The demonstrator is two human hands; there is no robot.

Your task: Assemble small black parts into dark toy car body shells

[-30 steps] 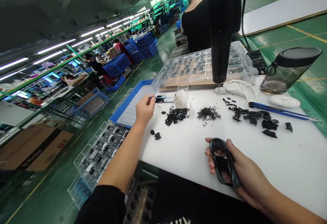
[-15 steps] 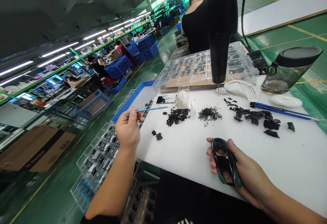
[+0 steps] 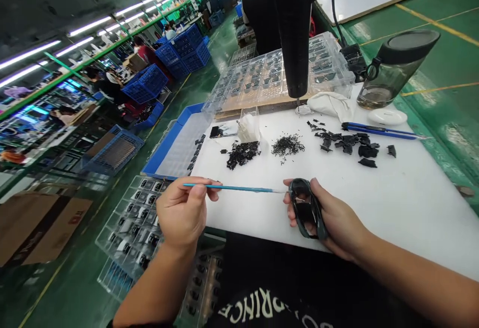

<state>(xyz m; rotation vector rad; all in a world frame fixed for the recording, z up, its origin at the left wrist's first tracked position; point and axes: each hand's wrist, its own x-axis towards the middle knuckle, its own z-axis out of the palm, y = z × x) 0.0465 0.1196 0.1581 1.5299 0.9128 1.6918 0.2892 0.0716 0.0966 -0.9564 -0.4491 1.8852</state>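
Over the workbench (image 3: 404,203), blue-handled brush (image 3: 232,187)

1. Ceiling fluorescent tubes (image 3: 90,31) are pouring bright, cool light down the whole hall!
2. The white surface (image 3: 389,208) is glowing evenly, with faint shadows gathering under the left hand (image 3: 183,213) and right hand (image 3: 337,218).
3. Glare is streaking across the green floor (image 3: 441,138).
4. The wide lens is bending the shelving racks (image 3: 48,103) at the edge, and the far aisle (image 3: 224,33) is softening into blur.
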